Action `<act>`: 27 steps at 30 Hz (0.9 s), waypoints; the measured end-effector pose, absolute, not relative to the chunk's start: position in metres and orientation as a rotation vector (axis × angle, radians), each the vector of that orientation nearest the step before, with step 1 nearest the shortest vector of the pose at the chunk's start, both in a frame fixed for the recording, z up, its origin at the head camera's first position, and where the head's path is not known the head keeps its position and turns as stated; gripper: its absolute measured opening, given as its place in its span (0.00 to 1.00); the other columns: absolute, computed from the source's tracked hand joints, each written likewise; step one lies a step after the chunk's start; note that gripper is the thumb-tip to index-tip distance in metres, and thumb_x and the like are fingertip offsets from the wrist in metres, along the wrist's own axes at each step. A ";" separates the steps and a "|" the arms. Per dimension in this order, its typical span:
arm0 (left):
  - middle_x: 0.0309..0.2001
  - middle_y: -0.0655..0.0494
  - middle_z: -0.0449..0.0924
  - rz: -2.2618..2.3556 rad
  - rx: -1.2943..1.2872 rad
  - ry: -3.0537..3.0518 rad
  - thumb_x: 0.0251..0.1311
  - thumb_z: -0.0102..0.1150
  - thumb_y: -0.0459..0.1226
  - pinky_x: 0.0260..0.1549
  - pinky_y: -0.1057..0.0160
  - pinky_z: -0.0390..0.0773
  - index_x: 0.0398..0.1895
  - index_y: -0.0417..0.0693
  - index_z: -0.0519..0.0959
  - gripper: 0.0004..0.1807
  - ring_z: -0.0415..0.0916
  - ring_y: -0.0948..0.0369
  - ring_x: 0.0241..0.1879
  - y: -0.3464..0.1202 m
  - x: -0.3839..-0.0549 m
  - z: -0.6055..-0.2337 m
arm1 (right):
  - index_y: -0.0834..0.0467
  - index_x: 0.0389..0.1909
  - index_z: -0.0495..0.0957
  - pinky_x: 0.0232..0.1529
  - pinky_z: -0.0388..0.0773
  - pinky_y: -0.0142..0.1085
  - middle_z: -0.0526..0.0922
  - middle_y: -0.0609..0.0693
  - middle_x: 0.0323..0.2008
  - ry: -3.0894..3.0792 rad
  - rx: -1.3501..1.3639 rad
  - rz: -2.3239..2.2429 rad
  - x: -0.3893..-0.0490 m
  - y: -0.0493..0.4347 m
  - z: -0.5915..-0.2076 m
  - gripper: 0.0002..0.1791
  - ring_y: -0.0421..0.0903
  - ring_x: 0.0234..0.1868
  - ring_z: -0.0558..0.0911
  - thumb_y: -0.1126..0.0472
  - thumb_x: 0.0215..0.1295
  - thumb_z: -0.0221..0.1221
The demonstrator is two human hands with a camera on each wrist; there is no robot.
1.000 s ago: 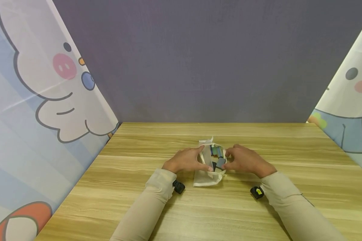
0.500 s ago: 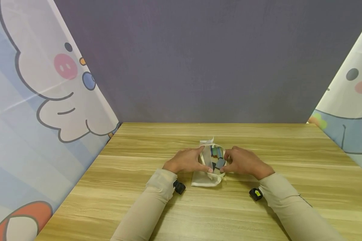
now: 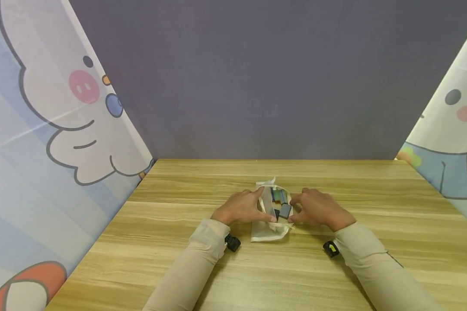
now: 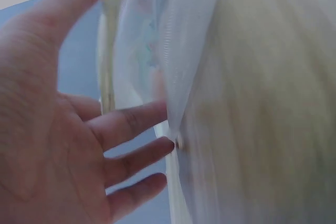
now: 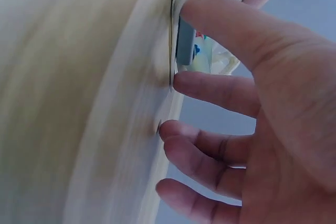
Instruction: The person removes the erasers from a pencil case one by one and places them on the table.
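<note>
A white mesh drawstring bag [image 3: 261, 234] lies on the table, its mouth spread wide. Inside show a small grey block [image 3: 285, 211], green-and-blue pieces [image 3: 277, 195] and a dark piece, their kinds too small to tell. At the left rim my left hand [image 3: 243, 207] holds its thumb and forefinger far apart against the mesh; its other fingers are nearly straight. My right hand [image 3: 315, 208] touches the bag's right edge with thumb and forefinger apart, one on each side of the grey block [image 5: 185, 43] in the right wrist view. The right palm is hidden from the head view.
The wood-grain table [image 3: 202, 177] runs back to a dark grey panel [image 3: 257, 77]. Cartoon-printed sheets [image 3: 43, 129] stand along the sides. A black wrist camera [image 3: 232, 242] hangs by the left cuff, another dark device [image 3: 331, 249] by the right cuff.
Both hands keep their places at the bag's mouth. The right thumb moved slightly inward and back, and the bag and grey block shifted a little.
</note>
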State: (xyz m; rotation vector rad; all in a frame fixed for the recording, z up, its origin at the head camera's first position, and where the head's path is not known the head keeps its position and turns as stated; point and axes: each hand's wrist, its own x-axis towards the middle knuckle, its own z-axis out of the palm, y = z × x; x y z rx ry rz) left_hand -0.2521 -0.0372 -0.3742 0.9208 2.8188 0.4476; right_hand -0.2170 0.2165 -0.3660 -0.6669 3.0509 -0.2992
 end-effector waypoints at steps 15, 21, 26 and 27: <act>0.58 0.51 0.79 0.343 0.877 2.866 0.49 0.62 0.72 0.45 0.57 0.76 0.82 0.52 0.49 0.63 0.77 0.57 0.51 -0.036 -0.252 -0.375 | 0.54 0.49 0.76 0.34 0.77 0.47 0.79 0.53 0.42 3.012 -0.731 -0.492 -0.222 0.219 -0.370 0.27 0.49 0.39 0.79 0.47 0.53 0.74; 0.58 0.52 0.80 0.361 0.867 2.860 0.49 0.64 0.70 0.45 0.57 0.77 0.81 0.54 0.52 0.61 0.78 0.58 0.51 -0.037 -0.252 -0.375 | 0.55 0.44 0.82 0.34 0.74 0.43 0.78 0.49 0.38 3.001 -0.765 -0.500 -0.221 0.219 -0.370 0.21 0.44 0.37 0.74 0.48 0.54 0.72; 0.65 0.52 0.75 0.421 0.861 2.835 0.50 0.66 0.67 0.52 0.54 0.76 0.81 0.54 0.51 0.60 0.75 0.56 0.59 -0.037 -0.253 -0.376 | 0.54 0.44 0.85 0.31 0.72 0.41 0.76 0.47 0.36 3.005 -0.710 -0.470 -0.221 0.219 -0.371 0.21 0.43 0.33 0.71 0.44 0.55 0.71; 0.67 0.52 0.73 0.438 0.860 2.829 0.50 0.67 0.66 0.55 0.54 0.74 0.81 0.54 0.51 0.60 0.74 0.56 0.61 -0.037 -0.253 -0.377 | 0.54 0.44 0.85 0.30 0.72 0.41 0.76 0.47 0.36 3.005 -0.703 -0.468 -0.221 0.219 -0.371 0.22 0.43 0.32 0.71 0.44 0.55 0.70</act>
